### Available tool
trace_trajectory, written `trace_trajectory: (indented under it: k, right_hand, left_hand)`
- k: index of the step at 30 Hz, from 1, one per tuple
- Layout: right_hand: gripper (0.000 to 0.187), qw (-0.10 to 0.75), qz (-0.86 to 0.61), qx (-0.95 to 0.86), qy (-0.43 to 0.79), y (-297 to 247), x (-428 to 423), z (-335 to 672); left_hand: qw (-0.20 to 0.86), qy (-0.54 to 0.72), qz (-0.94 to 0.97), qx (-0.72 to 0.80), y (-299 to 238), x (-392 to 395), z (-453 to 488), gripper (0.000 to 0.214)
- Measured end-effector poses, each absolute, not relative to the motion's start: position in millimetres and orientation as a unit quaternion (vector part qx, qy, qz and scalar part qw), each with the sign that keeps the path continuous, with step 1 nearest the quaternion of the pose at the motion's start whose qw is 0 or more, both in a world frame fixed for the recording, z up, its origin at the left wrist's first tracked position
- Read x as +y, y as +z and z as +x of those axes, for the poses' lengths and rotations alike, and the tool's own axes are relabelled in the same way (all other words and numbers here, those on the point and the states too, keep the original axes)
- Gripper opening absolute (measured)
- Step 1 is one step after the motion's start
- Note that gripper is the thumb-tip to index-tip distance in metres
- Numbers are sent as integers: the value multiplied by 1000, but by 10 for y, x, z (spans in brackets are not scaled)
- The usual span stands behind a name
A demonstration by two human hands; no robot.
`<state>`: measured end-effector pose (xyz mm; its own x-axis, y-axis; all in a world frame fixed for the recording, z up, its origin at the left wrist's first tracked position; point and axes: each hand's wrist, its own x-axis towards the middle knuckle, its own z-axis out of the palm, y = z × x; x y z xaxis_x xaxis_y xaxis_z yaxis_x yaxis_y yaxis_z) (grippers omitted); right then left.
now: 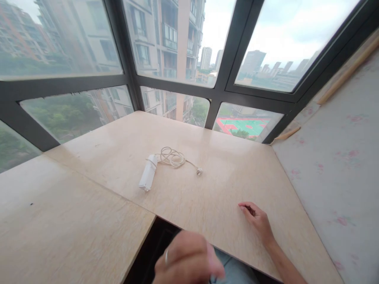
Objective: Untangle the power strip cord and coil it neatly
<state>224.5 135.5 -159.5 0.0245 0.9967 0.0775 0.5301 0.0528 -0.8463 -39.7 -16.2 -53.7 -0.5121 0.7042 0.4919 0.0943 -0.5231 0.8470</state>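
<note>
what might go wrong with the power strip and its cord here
The cord lies in loose loops, so it might tangle if the strip is pulled. The plug sits free at the cord's end and might snag or scrape along the table. Dragged toward the near edge, by the left hand, the strip could drop off.

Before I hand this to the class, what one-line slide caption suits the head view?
Power strip, cord and plug lie on a tabletop, apart from the left hand and right hand.

Power strip (148,175) on counter (213,205) — cord (174,165), then plug (199,171) to right; windows (174,39) behind.
</note>
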Motion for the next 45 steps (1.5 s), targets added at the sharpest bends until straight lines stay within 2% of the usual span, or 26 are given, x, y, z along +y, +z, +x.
trace_trajectory:
  k: [2, 5, 7, 13, 18, 21, 36, 41, 45]
  right_hand:
    - [33, 375, -620, -615, 311, -1598, 1370, 2234]
    - [30, 385, -631, -601, 303, -1613, 1387, 2225]
    - [29, 394, -636, -592, 299, -1619, 1394, 2219]
    - [25, 408, -647, -575, 291, -1603, 1407, 2194]
    - [24, 410, -658, -559, 295, -1603, 1416, 2188]
    - [24, 410, -659, -555, 298, -1608, 1419, 2187]
    - [24, 407, -678, -528, 308, -1596, 1535, 2143]
    - [24, 405, -673, -536, 309, -1572, 1580, 2118]
    - [24, 415, -664, -532, 322, -1545, 1558, 2125]
  left_hand:
    - [287, 730, 410, 465, -626, 179, -399, 5]
    - [465, 682, 277, 491, -866, 606, -384, 18]
    - [540, 649, 230, 485, -1043, 785, -377, 28]
    - [659, 559, 207, 458, -1345, 1004, -348, 42]
    - [727, 511, 166, 427, -1403, 1118, -337, 26]
    - [738, 502, 139, 428, -1413, 1180, -344, 22]
    - [695, 493, 225, 472, -1406, 1193, -297, 48]
    - [604, 559, 295, 486, -1424, 1057, -207, 42]
    - [537, 537, 355, 544, -1445, 924, -92, 32]
